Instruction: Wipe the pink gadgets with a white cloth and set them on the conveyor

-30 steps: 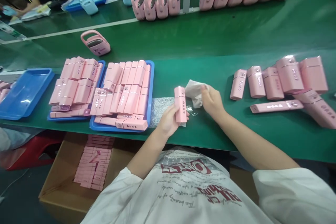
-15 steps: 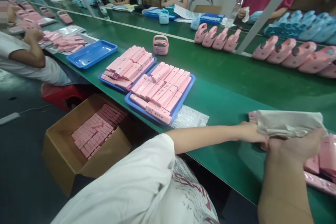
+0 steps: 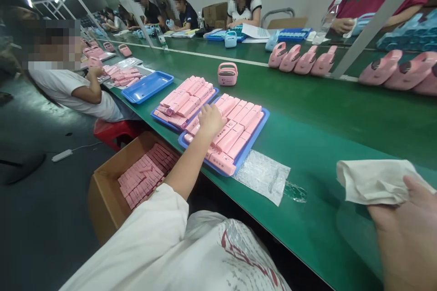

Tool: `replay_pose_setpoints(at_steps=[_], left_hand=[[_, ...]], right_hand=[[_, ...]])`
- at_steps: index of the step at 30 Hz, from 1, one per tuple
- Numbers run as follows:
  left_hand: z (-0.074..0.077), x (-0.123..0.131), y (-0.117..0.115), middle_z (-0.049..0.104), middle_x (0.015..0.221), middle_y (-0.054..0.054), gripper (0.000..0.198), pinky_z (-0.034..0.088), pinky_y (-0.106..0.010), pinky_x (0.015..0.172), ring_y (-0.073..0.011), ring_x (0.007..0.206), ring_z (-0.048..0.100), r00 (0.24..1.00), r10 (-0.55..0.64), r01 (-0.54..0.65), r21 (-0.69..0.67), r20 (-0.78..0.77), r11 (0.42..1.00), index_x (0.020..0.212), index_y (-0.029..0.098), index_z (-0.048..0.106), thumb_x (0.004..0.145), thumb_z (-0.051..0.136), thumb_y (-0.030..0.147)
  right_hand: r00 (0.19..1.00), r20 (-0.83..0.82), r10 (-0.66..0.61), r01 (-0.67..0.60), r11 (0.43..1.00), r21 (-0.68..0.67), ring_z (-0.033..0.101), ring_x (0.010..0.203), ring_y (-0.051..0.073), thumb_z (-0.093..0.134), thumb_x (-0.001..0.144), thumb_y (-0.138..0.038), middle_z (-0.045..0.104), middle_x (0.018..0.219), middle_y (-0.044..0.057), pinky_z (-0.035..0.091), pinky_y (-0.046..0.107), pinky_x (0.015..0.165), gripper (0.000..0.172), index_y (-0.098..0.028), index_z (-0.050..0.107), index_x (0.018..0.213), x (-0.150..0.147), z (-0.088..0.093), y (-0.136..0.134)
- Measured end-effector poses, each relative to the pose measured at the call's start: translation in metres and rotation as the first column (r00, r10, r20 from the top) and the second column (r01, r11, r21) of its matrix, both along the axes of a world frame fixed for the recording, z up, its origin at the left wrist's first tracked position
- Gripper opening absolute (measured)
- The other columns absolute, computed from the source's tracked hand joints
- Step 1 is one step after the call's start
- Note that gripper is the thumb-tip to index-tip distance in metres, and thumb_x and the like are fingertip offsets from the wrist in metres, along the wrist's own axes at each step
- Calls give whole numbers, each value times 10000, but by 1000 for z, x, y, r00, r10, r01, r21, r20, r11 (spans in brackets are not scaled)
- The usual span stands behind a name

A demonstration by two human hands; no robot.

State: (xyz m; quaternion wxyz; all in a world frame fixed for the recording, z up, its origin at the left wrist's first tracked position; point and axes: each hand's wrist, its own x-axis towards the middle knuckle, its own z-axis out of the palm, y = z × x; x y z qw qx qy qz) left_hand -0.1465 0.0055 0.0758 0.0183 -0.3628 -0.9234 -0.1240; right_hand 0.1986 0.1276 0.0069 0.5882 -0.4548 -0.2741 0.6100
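My left hand [image 3: 210, 120] reaches out onto the pink oblong cases packed in the nearer blue tray [image 3: 251, 143]. It rests on top of them with its back to me, so its fingers are hidden. My right hand [image 3: 406, 232] is at the lower right edge of the view, over the green belt [image 3: 321, 113]. Its thumb presses on a crumpled white cloth [image 3: 372, 182] that it holds.
A second blue tray of pink cases [image 3: 186, 97] and an empty blue tray [image 3: 146, 86] lie further left. A bubble-wrap bag [image 3: 262, 175] lies beside the nearer tray. A pink handled device [image 3: 227, 74] stands behind. A cardboard box [image 3: 102, 195] of pink parts sits below; co-workers sit around.
The view has swung left. My left hand has left the pile on the right, no longer holds a pink case, and now lies on the tray. The cloth stays in my right hand.
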Motion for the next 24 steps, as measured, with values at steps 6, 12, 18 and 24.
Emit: replay_pose_setpoints(at_steps=[6, 12, 18, 24], left_hand=[[-7, -30, -3, 610, 1155, -188, 238, 435, -411, 979, -313, 1142, 553, 996, -90, 90, 38, -7, 995, 987, 106, 637, 858, 629, 306], [13, -7, -12, 663, 1011, -80, 212, 455, -368, 952, -224, 1019, 607, 913, -405, 255, 707, 48, 659, 927, 173, 601, 771, 682, 291], [22, 59, -27, 704, 950, -76, 337, 526, -375, 831, -239, 948, 683, 236, -884, -80, 915, 404, 396, 1024, 203, 539, 825, 619, 462], [22, 98, -31, 669, 820, -40, 488, 558, -347, 708, -215, 744, 700, -119, -878, -228, 848, 464, 478, 1021, 178, 594, 772, 653, 594]], right_hand=[[995, 35, -92, 95, 990, -107, 640, 1093, 138, 438, 777, -40, 676, 1142, 44, 603, 197, 689, 309, -236, 658, 683, -16, 10, -8], [993, 4, -118, 117, 979, -167, 684, 935, 146, 469, 754, -4, 679, 1021, 77, 590, 155, 594, 256, -188, 639, 702, -18, 10, -5], [997, -13, -74, 71, 981, -183, 677, 795, 126, 502, 731, -16, 658, 929, 64, 580, 163, 667, 205, -168, 640, 730, -19, 1, -4], [999, -24, -26, 23, 990, -137, 684, 846, 152, 539, 742, -49, 658, 917, 76, 581, 200, 762, 139, -159, 621, 717, -17, -9, -5]])
